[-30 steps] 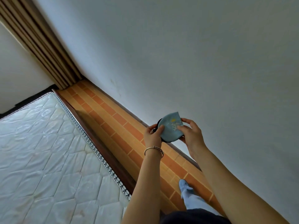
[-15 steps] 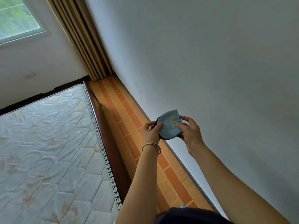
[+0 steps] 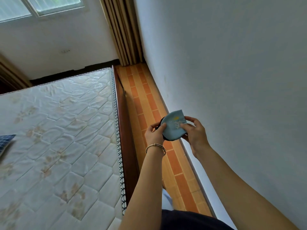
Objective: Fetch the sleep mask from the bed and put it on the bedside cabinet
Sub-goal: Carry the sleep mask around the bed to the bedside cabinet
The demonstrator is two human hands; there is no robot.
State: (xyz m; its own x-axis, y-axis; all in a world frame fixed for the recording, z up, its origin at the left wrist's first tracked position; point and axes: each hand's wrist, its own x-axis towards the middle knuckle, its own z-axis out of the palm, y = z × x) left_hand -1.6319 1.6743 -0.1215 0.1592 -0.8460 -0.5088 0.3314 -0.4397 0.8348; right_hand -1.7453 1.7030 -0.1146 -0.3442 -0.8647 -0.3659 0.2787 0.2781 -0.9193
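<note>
— Held how? Pinched from both sides: left hand (image 3: 155, 132) thumb on the near-left edge of the sleep mask (image 3: 174, 125), right hand (image 3: 193, 130) fingertips clamped on its right edge. Folded, or so it seemed; hard to tell with the dark underside half hidden behind the fingers.

— And where, exactly? Up in the air, over the strip of orange floor (image 3: 149, 103) between the bed frame (image 3: 123, 123) and the wall (image 3: 232, 80). Well clear of the mattress (image 3: 58, 122) on the left.

— Bedside cabinet anywhere? Nowhere in view. Only the curtain (image 3: 123, 30) in the far corner and the window (image 3: 41, 5) at far left.

— Risk, then? Mostly a slip. Held by light edge pinches on soft fabric, so likely to drop if one hand let go before the other closed firmly. Down into that narrow gap by the wall, probably, and awkward to fetch back.

— Anything else? The strap, perhaps. Dark loop behind the left thumb, possibly hanging free; could snag on the bracelet (image 3: 155, 147) during a hand-over.

— And the carry? Cabinet out of sight, so a turn needed while walking in a tight corridor; could brush the frame.
</note>
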